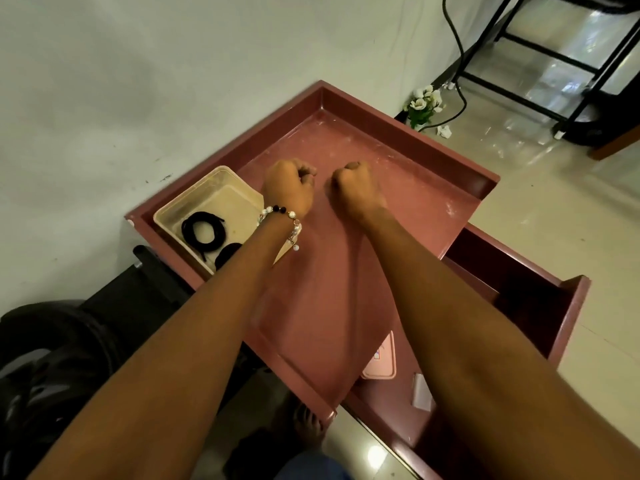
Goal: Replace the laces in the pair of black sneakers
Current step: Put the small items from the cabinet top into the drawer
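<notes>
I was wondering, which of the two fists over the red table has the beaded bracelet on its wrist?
The left hand, next to the beige tub holding coiled black laces; the right hand has a bare wrist.

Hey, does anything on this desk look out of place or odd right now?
Yes: no sneakers are in view. Only coiled black laces lie in the beige bin on the maroon tabletop. Both hands, left hand and right hand, are clenched and hold nothing. The drawer stands open.
</notes>
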Demonstrator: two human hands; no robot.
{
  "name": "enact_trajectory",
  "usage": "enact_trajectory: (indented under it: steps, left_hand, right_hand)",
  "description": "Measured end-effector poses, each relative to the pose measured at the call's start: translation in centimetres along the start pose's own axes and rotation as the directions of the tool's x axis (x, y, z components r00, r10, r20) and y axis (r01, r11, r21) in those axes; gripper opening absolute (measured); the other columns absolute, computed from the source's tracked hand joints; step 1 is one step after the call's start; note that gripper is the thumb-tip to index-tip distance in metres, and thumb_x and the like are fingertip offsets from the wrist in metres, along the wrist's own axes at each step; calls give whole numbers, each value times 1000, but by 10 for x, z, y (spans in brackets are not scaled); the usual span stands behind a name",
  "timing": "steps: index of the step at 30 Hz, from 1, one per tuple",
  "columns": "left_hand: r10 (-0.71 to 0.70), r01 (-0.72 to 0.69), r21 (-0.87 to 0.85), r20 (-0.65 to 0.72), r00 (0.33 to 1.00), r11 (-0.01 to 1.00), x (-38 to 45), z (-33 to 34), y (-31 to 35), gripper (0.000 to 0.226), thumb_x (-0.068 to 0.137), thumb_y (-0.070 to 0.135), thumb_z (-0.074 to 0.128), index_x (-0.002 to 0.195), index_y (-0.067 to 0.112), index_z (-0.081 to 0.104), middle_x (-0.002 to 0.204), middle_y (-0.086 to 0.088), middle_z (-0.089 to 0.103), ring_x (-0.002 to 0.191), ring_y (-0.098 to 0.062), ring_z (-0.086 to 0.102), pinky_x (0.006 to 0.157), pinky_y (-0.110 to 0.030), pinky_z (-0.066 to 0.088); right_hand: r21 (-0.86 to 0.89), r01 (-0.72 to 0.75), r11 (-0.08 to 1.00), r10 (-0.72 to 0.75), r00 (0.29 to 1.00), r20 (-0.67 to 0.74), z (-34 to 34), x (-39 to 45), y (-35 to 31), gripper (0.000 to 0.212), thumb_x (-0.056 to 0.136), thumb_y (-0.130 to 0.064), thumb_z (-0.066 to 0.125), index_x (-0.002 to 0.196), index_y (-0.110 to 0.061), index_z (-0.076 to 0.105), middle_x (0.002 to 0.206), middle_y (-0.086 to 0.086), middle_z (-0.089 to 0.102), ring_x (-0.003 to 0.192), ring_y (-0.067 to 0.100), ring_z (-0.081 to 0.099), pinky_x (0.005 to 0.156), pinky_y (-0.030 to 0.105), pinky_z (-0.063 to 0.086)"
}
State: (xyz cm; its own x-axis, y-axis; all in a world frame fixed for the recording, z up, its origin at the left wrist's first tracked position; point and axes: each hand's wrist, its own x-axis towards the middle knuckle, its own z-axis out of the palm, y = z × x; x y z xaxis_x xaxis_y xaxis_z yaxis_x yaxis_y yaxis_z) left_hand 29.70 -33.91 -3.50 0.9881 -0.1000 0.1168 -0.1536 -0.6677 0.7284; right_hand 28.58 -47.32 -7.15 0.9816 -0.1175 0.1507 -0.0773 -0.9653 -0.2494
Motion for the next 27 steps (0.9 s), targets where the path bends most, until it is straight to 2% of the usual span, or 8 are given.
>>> enact_trajectory:
  steps: [2,5,7,10,13,17,23,27]
  left_hand:
    - [-5,5,-22,8,1000,1000,-7,2,5,18,90,7,60,98,13,75,100,-2,73,87,-17,66,76,-20,46]
    - [-20,21,-56,27,999,998,-19,5,14,18,89,5,61,96,13,75,97,-1,74,82,-13,65,76,-20,48]
    - [-35,37,-71,35,999,997,-30,6,20,18,89,5,61,95,14,76,96,0,74,81,-11,64,78,-21,50]
    - [-70,78,-114,71,995,990,-50,12,30,18,88,5,62,93,14,76,93,-2,74,81,-16,68,77,-23,53]
    - [-92,115,-231,108,990,966,-72,24,41,18,87,3,62,90,15,76,85,-5,74,75,-23,70,77,-37,59]
    - [-89,143,-361,162,983,921,-105,41,60,21,89,-2,58,89,13,73,72,1,68,56,-15,62,66,-32,59]
    - [-73,202,-468,279,958,860,-143,74,76,18,91,-3,57,94,8,71,75,-4,68,47,-7,58,50,-18,49]
    - [-64,208,-488,295,953,848,-153,93,76,17,91,-1,58,94,8,72,74,-5,69,48,-10,59,51,-22,52]
  right_hand:
    - [-9,-9,1000,9,1000,20,-10,-11,4,26,92,-9,49,105,5,67,106,23,64,106,37,54,86,38,46]
    - [268,-170,948,184,982,-31,-21,-29,16,23,82,0,52,91,-2,73,96,17,73,92,34,66,84,35,51]
    - [578,-304,757,399,916,-41,-31,-46,23,23,81,4,53,81,-6,74,83,6,74,80,19,68,81,33,53]
    - [898,-331,288,565,817,120,-54,-82,32,18,86,11,54,88,3,71,84,7,69,70,14,60,71,32,53]
    - [967,-254,-27,611,761,217,-76,-126,52,19,89,13,49,93,7,67,86,14,66,68,17,61,65,25,54]
    - [953,-149,-266,686,665,295,-79,-176,85,8,91,-1,60,85,0,65,73,9,68,62,20,64,61,30,57]
    - [867,-487,-107,858,396,328,-24,-206,142,14,88,6,64,85,-8,64,90,12,67,76,19,65,61,25,55]
    - [632,-765,124,848,412,332,17,-205,169,17,90,-1,64,106,-6,68,110,9,68,100,22,64,85,31,55]
